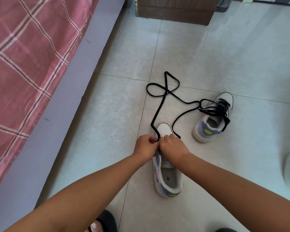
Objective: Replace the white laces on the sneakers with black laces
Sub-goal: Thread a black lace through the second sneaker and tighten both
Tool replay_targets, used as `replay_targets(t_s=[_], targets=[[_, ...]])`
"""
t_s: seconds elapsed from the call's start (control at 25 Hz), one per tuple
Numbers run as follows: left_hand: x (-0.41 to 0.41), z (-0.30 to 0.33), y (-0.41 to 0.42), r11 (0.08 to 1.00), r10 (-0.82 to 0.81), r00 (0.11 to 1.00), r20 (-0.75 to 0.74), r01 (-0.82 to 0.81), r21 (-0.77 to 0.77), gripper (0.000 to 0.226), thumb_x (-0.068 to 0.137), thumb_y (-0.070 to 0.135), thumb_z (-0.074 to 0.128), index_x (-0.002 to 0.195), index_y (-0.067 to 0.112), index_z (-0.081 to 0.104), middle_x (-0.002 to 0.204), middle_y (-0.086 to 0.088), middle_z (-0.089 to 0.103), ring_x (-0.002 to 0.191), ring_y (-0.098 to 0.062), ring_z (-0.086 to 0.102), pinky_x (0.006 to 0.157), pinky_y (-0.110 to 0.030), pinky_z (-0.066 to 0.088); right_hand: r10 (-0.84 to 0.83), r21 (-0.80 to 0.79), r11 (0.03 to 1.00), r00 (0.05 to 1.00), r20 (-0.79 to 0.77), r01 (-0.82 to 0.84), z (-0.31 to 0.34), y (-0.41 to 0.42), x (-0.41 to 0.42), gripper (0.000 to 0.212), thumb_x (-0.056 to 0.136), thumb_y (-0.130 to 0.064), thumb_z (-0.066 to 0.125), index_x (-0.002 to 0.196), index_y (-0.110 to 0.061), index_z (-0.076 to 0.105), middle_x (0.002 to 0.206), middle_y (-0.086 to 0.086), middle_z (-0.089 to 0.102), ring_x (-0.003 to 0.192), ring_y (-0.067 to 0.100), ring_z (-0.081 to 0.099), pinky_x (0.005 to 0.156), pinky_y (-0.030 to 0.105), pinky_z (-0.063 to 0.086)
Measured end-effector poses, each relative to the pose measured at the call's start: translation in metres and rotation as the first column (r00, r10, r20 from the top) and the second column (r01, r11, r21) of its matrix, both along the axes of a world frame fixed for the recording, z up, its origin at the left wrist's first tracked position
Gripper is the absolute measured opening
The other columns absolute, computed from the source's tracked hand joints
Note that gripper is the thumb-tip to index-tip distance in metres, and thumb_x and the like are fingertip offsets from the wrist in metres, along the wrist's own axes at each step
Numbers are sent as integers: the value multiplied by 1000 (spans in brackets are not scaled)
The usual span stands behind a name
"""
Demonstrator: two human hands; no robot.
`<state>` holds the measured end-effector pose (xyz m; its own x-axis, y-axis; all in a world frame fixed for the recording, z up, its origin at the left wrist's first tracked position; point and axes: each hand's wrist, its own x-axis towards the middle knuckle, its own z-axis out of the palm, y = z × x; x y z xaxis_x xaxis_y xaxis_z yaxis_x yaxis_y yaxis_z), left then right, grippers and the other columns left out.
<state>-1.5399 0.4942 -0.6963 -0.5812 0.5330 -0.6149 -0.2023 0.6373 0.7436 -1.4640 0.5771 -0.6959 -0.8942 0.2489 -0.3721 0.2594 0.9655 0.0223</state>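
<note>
Both hands, left (pixel 145 147) and right (pixel 172 146), pinch black lace (pixel 157 113) over near sneaker (pixel 167 178); laced sneaker (pixel 211 121) at two o'clock.

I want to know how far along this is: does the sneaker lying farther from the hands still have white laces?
No, the far sneaker is already threaded with a black lace across its eyelets.

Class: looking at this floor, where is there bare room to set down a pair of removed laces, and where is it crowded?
Bare tile lies between the bed frame and the near sneaker, and beyond the far sneaker towards the wooden cabinet. Crowded: between the sneakers, where the black lace loops.
</note>
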Motion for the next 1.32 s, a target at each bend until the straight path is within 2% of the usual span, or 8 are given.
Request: replay_targets(t_s=[0.16, 0.32, 0.64, 0.84, 1.0, 1.08, 1.2, 1.32], targets=[[29, 6, -19, 891, -429, 840, -332, 331, -311, 62, 92, 37, 48, 141, 8, 24, 132, -6, 37, 112, -25, 51, 83, -34, 45, -148, -54, 987, 988, 51, 150, 4, -1, -6, 23, 92, -7, 45, 114, -3, 51, 114, 17, 58, 107, 31, 55, 83, 35, 45], [55, -1, -33, 626, -732, 663, -156, 563, -540, 78, 97, 35, 39, 148, 4, -13, 118, -10, 60, 98, -26, 63, 69, -30, 43, -185, -127, 973, 980, 74, 193, 9, 2, -9, 30, 91, -7, 49, 122, -5, 47, 124, 15, 53, 116, 29, 49, 90, 32, 40], [38, 2, -1, 667, -609, 785, -114, 430, -608, 66, 98, 13, 34, 146, -5, -7, 126, -12, 59, 113, -26, 58, 88, -33, 44, -128, -197, 972, 992, 16, 128, 40, -5, 5, 34, 94, -10, 45, 127, -2, 45, 123, 19, 52, 111, 33, 48, 90, 37, 41], [25, 8, -5, 704, -568, 822, -52, 452, -548, 74, 97, 22, 39, 146, -2, -11, 131, -13, 54, 118, -28, 54, 94, -34, 41, -13, -333, 936, 933, -359, -115, 67, -20, 54, 43, 51, 12, 75, 89, -5, 63, 75, 8, 59, 67, 21, 54, 58, 28, 47], [20, -2, -6, 755, -401, 915, 48, 360, -548, 53, 102, 26, 11, 150, 5, 6, 146, -15, 38, 135, -27, 36, 111, -35, 24, 192, -271, 887, 831, -521, -375, 97, -59, 95, 16, 82, 0, 59, 82, -16, 62, 73, -3, 46, 64, 13, 41, 57, 20, 35], [22, 2, -4, 698, -485, 872, 68, 433, -570, 52, 103, 27, 11, 150, 7, 2, 152, -10, 30, 139, -22, 30, 113, -34, 20, 206, -171, 923, 819, -535, -344, 102, -72, 104, 40, 100, -19, 37, 69, -29, 61, 75, -13, 36, 65, 4, 34, 56, 14, 27], [14, 4, 1, 695, -550, 835, -8, 452, -559, 55, 102, 21, 23, 149, 6, 0, 145, -13, 41, 129, -26, 44, 103, -35, 34, 255, -228, 870, 794, -552, -438, 100, -64, 107, 35, 101, -13, 36, 78, -17, 63, 69, -3, 45, 66, 12, 36, 57, 22, 34], [-4, 23, 1, 758, -506, 859, 74, 484, -438, 53, 98, 30, 42, 138, -1, 27, 102, -18, 64, 71, -25, 66, 61, -33, 51, 85, -307, 897, 805, -587, -319, 107, -41, 102, 32, 99, -11, 36, 84, -7, 64, 71, 4, 50, 66, 17, 38, 58, 24, 34]])
